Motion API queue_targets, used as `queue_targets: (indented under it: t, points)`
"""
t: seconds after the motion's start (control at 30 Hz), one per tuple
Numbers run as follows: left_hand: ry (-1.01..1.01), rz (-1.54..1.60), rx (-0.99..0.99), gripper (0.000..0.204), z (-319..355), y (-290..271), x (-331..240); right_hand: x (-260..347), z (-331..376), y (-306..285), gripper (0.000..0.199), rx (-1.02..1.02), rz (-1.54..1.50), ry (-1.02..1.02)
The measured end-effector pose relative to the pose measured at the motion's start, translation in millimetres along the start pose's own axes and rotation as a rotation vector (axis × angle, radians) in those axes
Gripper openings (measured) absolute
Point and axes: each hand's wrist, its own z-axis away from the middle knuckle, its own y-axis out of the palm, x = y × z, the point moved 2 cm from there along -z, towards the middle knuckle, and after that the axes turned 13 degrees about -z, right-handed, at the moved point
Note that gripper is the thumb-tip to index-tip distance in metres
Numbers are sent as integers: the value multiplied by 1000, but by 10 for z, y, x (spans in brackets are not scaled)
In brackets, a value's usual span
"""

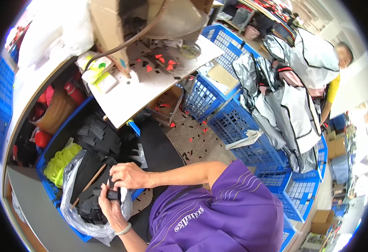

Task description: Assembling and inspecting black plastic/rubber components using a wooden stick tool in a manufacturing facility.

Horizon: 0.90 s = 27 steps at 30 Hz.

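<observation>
Purple jersey fabric of the person's own shirt (pixel 230 210) fills the near right. Just left of it the left hand (pixel 110 206), a pale band at its wrist, has its fingers closed round a small stack of flat black rectangular pieces (pixel 107 194). The right hand (pixel 127 175) lies over the top of that stack, fingers curled and pinching its upper edge, so both hands grip the same bundle. The bundle sits above a clear plastic bag (pixel 73 210) full of more black pieces, which lies in a blue plastic crate (pixel 49 187) at the near left. A thin wooden stick (pixel 89 184) leans across the bag. Further left in the crate is a bunch of yellow-green mesh (pixel 62 161), and beyond it more loose black pieces (pixel 98 134).

Farther off, a white counter (pixel 121 103) carries scattered red and black offcuts (pixel 161 63), and more offcuts litter the speckled floor (pixel 192 138). To the right, blue lattice baskets (pixel 238 126) hold grey garments with black piping (pixel 284 105), where another person in yellow (pixel 333 90) works.

The stack looks loosely squared, so a slack grip could let pieces fan out and slide back into the bag. The stick might snag the thin plastic if nudged.
</observation>
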Motion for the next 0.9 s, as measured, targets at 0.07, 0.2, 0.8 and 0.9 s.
queue_targets:
  t: [0.07,0.2,0.8,0.9]
  points:
    - [-124,272,400,38,0,-148,-17,73,-54,-60,11,-68,-288,192]
    - [-197,567,358,47,28,208,-55,445,-119,-506,6,-205,-87,32]
    - [67,710,128,41,262,268,12,560,-39,166,13,-122,-44,-168]
    - [268,611,80,26,243,267,-36,565,-3,198,12,-63,-76,-95]
